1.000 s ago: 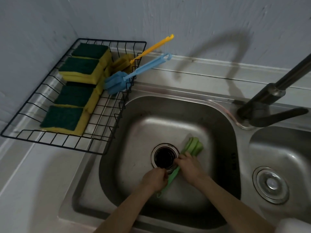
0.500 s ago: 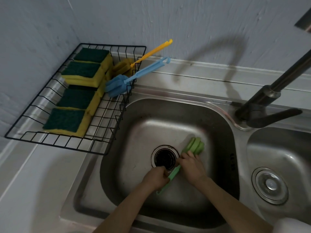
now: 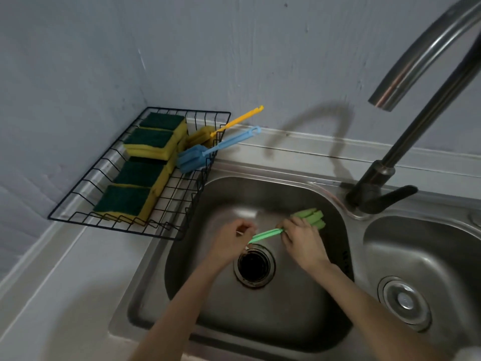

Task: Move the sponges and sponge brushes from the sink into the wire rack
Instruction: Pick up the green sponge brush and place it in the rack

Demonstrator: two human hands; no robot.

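Last piece in play: the green sponge brush (image 3: 309,217) is held over the sink (image 3: 286,186), right hand (image 3: 302,238) closed by its head, left hand (image 3: 235,237) pinching the handle end. Next, a carry leftward into the wire rack (image 3: 182,204), beside the sponges (image 3: 145,168). Steel worktop (image 3: 65,282), grey wall.

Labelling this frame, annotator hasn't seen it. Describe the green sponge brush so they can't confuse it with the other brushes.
Start at the left sink basin, the one with the open drain. Above that drain, both hands hold the green sponge brush, left hand on the handle end, right hand by the head. It is the only green brush; the blue sponge brush and yellow sponge brush sit in the wire rack.
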